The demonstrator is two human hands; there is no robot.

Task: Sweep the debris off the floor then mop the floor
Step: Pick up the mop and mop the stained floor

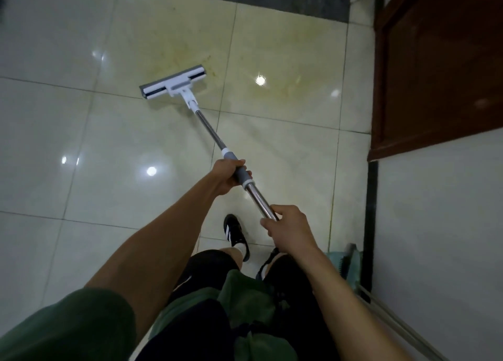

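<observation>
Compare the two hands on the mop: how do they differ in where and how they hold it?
The left hand holds the mop further down, on the grey sleeve; the right hand holds the bare metal pole higher up, nearer the body. The left arm is stretched further forward; the right arm is bent closer in. Both hands are closed around the same handle.

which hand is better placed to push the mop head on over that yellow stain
Left. The left hand grips the grey sleeve lower on the mop, nearer the stain; the right hand holds the upper pole, mostly steering.
</observation>
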